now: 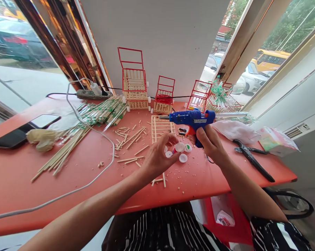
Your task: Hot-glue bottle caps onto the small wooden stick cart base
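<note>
My right hand point(211, 143) is wrapped round the handle of a blue glue gun point(185, 118), its nozzle pointing left above the table. Just below and left of the nozzle, my left hand point(160, 153) pinches a white bottle cap point(180, 147) between thumb and fingers. More caps lie beneath, among them a white cap point(183, 158) and one with a green mark point(188, 148). Behind my left hand a small lattice frame of wooden sticks point(157, 127) lies on the table. Part of another stick frame point(164, 179) shows below my left wrist.
Model carts of sticks with red handles, such as the tall cart point(135, 89), stand along the wall. Bundled sticks point(100, 115), a phone point(8, 136) and a grey cable point(105, 169) lie left. Black-handled cutters point(254, 160) and a tissue pack point(277, 139) are right.
</note>
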Available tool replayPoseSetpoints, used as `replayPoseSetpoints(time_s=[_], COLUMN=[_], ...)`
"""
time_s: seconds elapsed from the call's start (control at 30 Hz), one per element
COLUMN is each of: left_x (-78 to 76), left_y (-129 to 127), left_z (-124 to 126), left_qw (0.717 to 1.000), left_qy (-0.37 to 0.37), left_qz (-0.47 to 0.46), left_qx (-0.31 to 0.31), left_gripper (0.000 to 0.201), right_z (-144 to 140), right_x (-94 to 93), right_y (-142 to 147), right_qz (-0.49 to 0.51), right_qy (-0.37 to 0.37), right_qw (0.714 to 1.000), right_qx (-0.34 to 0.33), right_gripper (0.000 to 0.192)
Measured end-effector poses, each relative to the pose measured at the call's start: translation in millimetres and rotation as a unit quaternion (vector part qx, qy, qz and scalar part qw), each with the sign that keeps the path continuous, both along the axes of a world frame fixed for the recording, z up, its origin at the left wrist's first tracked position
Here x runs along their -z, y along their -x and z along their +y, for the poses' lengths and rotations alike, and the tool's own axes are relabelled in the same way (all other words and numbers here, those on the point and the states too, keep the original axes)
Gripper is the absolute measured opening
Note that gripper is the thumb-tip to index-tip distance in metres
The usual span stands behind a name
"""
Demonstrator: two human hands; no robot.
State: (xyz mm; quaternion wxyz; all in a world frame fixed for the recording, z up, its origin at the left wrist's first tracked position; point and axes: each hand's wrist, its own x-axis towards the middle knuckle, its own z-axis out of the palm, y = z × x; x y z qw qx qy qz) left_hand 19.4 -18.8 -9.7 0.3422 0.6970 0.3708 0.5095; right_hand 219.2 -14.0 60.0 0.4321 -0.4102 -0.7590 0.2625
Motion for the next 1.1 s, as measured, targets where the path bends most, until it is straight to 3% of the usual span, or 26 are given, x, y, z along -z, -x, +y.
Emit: replayPoseSetpoints(time_s=[0.17,0.4,0.9,1.1], left_x=[3.1,24.1,24.8,28.9], left_y=[-5,-9,5,7], left_z=[-8,-14,-22,-27], left_qw=[0.998,0.984,0.942,0.929], left_qy=[-0.028,-0.085,-0.075,-0.111], left_qz=[0.049,0.144,0.321,0.352], left_qx=[0.042,0.062,0.060,0.033], left_gripper=[0.022,0.026,0.026,0.005], right_z=[-9,-18,-19,-19], right_x=[21.0,59.8,71.9,75.5], right_y=[-18,-24,-24,-22], right_qz=[0.013,0.033,-0.017,-0.034], right_qy=[0.040,0.040,0.042,0.044], right_qw=[0.999,0.997,0.998,0.997], right_qx=[0.023,0.049,0.038,0.049], right_gripper=[0.055,0.056,0.052,0.050])
